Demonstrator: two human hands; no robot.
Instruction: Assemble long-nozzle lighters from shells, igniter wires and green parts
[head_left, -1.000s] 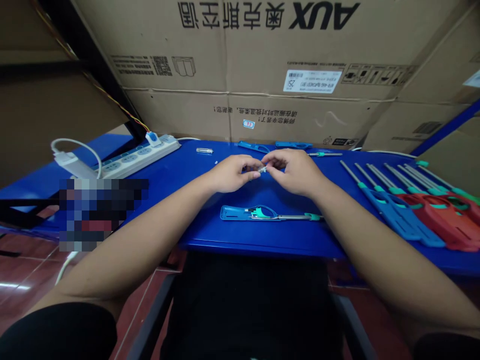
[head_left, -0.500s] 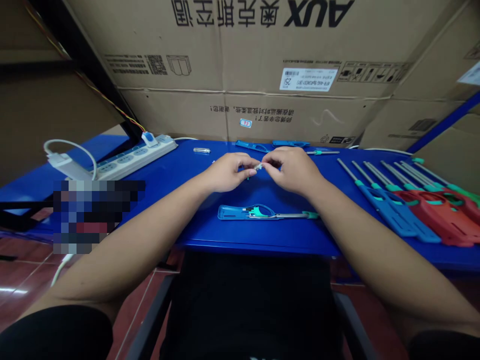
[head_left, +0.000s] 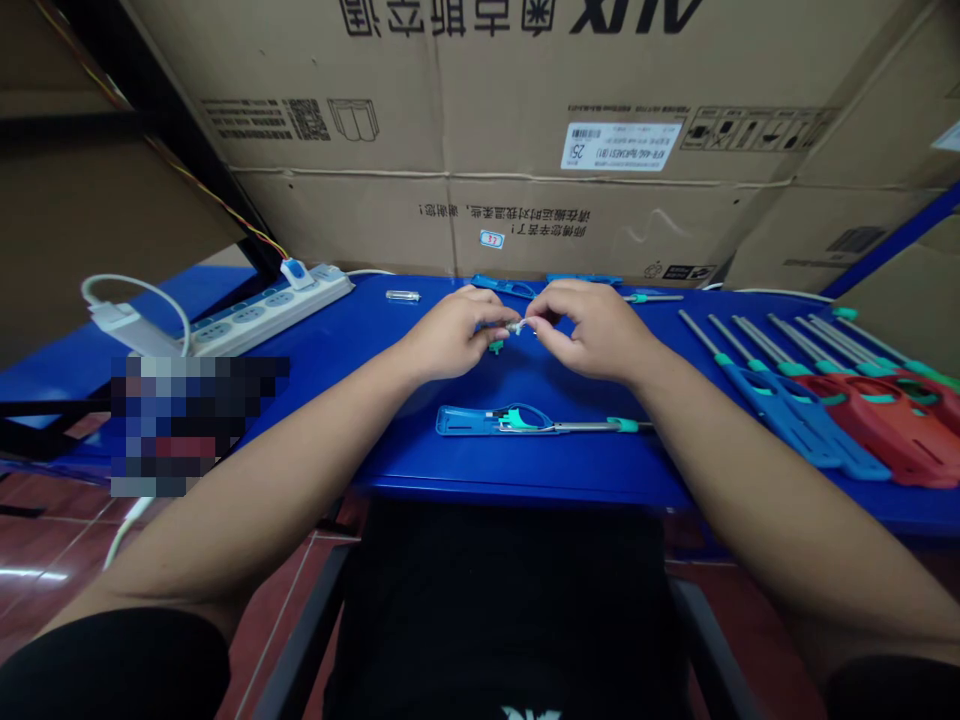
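My left hand [head_left: 454, 335] pinches a small pale part [head_left: 514, 327] between thumb and fingers; its details are too small to make out. My right hand [head_left: 592, 330] is closed on a thin whitish strand, seemingly a wire [head_left: 529, 321], at the part's right end. Just below my left fingertips shows a small teal piece [head_left: 496, 347]; I cannot tell whether it lies on the table. Nearer to me lies an opened blue long-necked lighter [head_left: 465, 422], with a teal trigger [head_left: 517, 419] and a metal tube [head_left: 589, 427] in its half shell.
Blue shell pieces [head_left: 504, 287] and another metal tube [head_left: 660, 297] lie behind my hands. A clear little cylinder [head_left: 403, 296] sits back left, near a power strip [head_left: 262, 310]. Several blue and red lighters [head_left: 874, 420] are rowed at right. Cardboard [head_left: 390, 220] walls the back of the blue table [head_left: 405, 460].
My fingertips have drawn slightly apart, and the pale part and thin strand show between them. The teal piece below my left fingers is more visible. The view has shifted slightly.
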